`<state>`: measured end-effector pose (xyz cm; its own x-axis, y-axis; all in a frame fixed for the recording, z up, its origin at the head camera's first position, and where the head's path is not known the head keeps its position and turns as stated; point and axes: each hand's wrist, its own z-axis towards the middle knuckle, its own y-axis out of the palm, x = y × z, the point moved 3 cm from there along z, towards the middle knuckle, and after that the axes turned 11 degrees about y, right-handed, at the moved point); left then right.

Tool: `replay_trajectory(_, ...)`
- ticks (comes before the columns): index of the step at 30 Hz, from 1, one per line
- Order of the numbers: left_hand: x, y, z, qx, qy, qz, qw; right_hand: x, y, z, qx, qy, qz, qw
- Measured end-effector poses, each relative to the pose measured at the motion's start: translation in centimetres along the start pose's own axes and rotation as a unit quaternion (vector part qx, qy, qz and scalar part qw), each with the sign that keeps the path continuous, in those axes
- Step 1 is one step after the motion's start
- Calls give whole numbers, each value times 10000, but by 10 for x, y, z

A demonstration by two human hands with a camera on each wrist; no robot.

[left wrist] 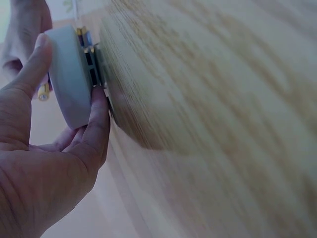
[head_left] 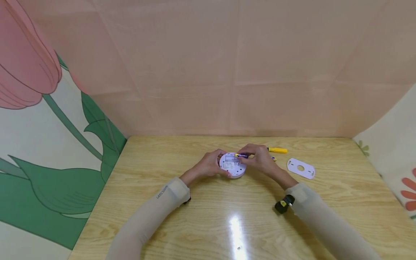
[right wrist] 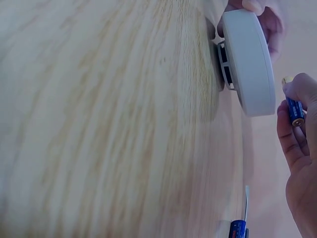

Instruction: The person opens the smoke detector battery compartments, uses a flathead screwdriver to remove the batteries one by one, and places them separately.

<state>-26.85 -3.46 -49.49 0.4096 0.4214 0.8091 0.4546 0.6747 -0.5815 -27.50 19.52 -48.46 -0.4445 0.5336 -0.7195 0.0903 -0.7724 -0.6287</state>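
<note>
A round white smoke detector (head_left: 229, 167) is tilted over the table, its back with an open battery bay and printed label facing up. My left hand (head_left: 208, 164) grips it by the rim from the left, thumb on the near side; in the left wrist view the fingers curl under the white casing (left wrist: 72, 79). My right hand (head_left: 261, 159) pinches a blue and gold battery (right wrist: 295, 110) between thumb and fingers. In the head view this battery is above the detector's bay. Beneath the detector, its black-slotted vent section (right wrist: 225, 64) is close over the wood.
Behind my right hand lies a screwdriver with a yellow handle (head_left: 277, 150). Another battery (head_left: 273, 159) lies beside that hand, partly hidden. To the right is a white oblong mounting plate (head_left: 307, 171) with a central hole. The wooden table (head_left: 201, 224) ends at a draped backdrop.
</note>
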Motion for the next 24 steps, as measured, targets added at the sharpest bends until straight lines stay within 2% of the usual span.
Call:
replay_trajectory(9,1,1,-1,9,-121,-56,9999,3,-8,-6,66,-21,-130,9999)
replay_trajectory(24,0,1,1,75,-207,-53,9997,19,-32,-17,572,-170,-678,9959)
